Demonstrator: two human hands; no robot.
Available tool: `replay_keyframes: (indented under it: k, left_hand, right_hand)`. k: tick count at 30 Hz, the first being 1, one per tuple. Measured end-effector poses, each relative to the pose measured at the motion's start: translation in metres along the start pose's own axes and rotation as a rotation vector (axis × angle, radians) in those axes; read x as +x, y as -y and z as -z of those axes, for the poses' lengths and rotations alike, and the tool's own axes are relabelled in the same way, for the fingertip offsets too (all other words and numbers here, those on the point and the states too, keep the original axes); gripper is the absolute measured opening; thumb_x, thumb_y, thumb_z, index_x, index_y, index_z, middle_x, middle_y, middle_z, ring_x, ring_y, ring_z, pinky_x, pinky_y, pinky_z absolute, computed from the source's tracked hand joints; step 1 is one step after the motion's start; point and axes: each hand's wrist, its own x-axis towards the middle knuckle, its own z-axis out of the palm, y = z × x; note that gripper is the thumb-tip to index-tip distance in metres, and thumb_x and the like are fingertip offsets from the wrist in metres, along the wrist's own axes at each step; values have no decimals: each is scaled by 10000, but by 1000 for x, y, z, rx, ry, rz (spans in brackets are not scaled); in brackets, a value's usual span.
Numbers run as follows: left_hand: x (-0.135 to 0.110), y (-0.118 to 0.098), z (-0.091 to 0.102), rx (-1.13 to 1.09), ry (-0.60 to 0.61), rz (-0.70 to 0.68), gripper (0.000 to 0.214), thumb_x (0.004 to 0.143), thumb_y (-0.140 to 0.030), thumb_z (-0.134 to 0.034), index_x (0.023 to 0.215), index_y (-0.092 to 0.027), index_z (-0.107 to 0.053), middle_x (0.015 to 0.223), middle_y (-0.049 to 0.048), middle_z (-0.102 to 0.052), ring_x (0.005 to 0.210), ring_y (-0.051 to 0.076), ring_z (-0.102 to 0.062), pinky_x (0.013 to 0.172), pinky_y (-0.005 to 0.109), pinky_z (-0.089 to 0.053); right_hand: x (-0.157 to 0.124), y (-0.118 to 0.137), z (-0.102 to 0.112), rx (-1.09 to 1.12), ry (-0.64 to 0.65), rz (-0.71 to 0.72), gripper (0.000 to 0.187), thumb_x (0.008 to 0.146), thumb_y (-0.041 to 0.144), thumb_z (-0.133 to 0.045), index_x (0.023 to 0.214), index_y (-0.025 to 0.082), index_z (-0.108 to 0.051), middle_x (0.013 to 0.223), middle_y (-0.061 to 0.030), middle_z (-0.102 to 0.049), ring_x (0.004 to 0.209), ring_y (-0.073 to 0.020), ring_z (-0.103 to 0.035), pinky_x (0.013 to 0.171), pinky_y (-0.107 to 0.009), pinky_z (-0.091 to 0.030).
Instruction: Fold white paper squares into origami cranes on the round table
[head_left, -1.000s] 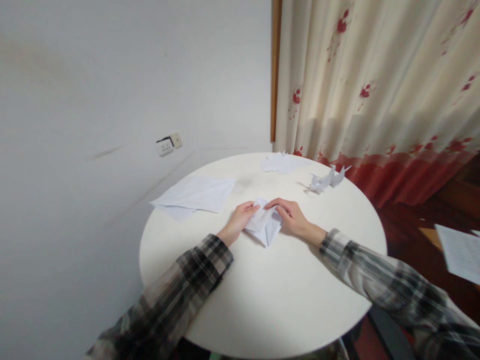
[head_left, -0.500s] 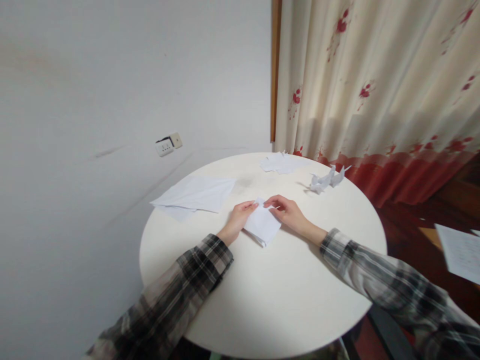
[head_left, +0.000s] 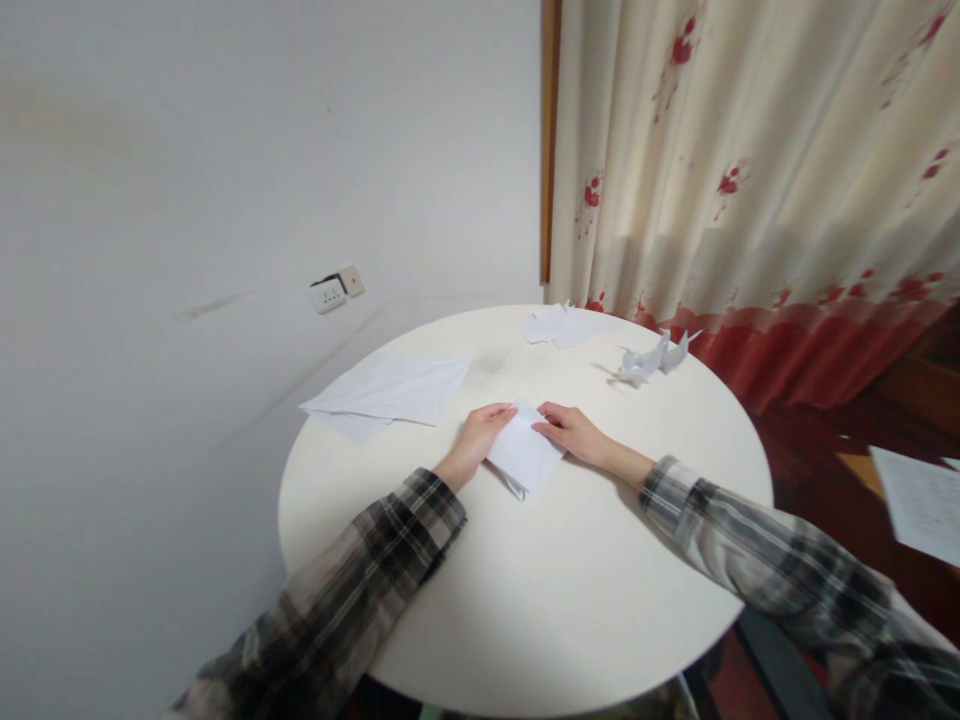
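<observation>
A small folded square of white paper [head_left: 523, 458] is held low over the middle of the round white table, one corner towards me and its layers slightly parted there. My left hand [head_left: 480, 437] grips its left edge, thumb on top and fingers beneath. On the opposite edge my right hand [head_left: 576, 432] is closed on the paper too, its thumb lying over the top. The fingertips under the sheet are hidden.
Larger white sheets [head_left: 397, 388] lie on the table [head_left: 517, 620] to the left. More paper pieces [head_left: 559, 325] rest at the far edge. Folded paper cranes [head_left: 649, 362] stand at the back right. A wall [head_left: 187, 180] borders the left side, a curtain [head_left: 720, 150] the far right.
My right hand has come down onto the paper's right edge, its fingers now closed where they were raised and apart. The paper has turned slightly. My left hand keeps its hold.
</observation>
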Motion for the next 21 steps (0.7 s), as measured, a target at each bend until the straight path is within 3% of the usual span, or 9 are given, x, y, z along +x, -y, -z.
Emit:
replay_keyframes:
  k: [12, 17, 21]
  left_hand:
    - [3, 4, 2, 21, 24, -22, 328, 627, -396, -655, 818, -129, -636, 714, 28, -644, 598, 134, -543, 564, 230, -387]
    - [10, 13, 8, 381, 45, -230, 227, 707, -380, -579, 745, -166, -643, 689, 10, -614, 636, 141, -528, 573, 223, -372]
    - [7, 9, 7, 558, -25, -438, 173, 740, -301, -566, 832, -180, -648, 808, 30, -609, 720, 144, -535, 657, 228, -395]
  right_hand:
    - [0, -1, 1, -55, 13, 34, 202, 828, 335, -441, 800, 168, -550, 537, 48, -496, 478, -75, -426, 443, -173, -307]
    - [0, -1, 2, -136, 6, 14, 244, 822, 354, -444, 732, 161, -564, 520, 48, -470, 469, -69, -406, 442, -176, -284]
    - [1, -1, 2, -143, 3, 17, 288, 818, 389, -441, 710, 156, -574, 514, 45, -466, 463, -69, -385, 439, -181, -273]
